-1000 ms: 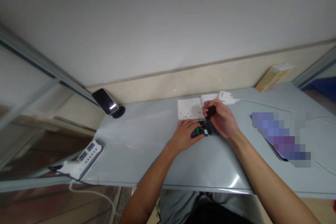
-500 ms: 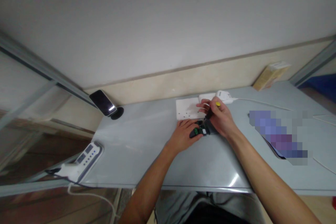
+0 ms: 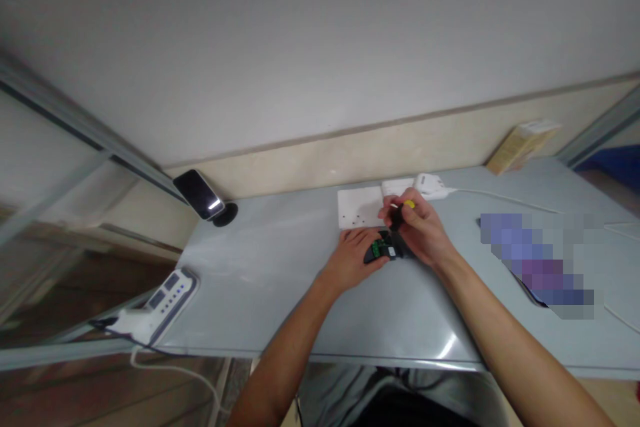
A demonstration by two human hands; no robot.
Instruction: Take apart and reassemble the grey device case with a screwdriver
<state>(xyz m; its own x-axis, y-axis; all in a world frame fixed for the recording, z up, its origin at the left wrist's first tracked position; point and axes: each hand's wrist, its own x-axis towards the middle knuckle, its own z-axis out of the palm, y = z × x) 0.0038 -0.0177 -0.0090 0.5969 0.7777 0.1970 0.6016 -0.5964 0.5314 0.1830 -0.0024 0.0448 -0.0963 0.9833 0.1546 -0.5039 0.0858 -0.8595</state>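
Observation:
My left hand grips a small opened black device with a green circuit board, its thumb along the near edge and fingers over the far side. The device lies on the grey tabletop. My right hand is closed around a screwdriver with a black handle and a yellow end, held tilted above the device's right part. The screwdriver's tip is too blurred to tell whether it touches. Just beyond the hands, a white sheet carries several small dark bits, perhaps screws.
Behind my right hand, a white plug sits in a white power strip. To the right lies a pixelated phone-like slab; a yellowish box stands at the wall. On the left are a phone on a stand and a power strip.
The screwdriver and my right fingers have shifted slightly, and the fingers that were spread are now curled in round the handle. My left hand stays on the device. The view has shifted a little.

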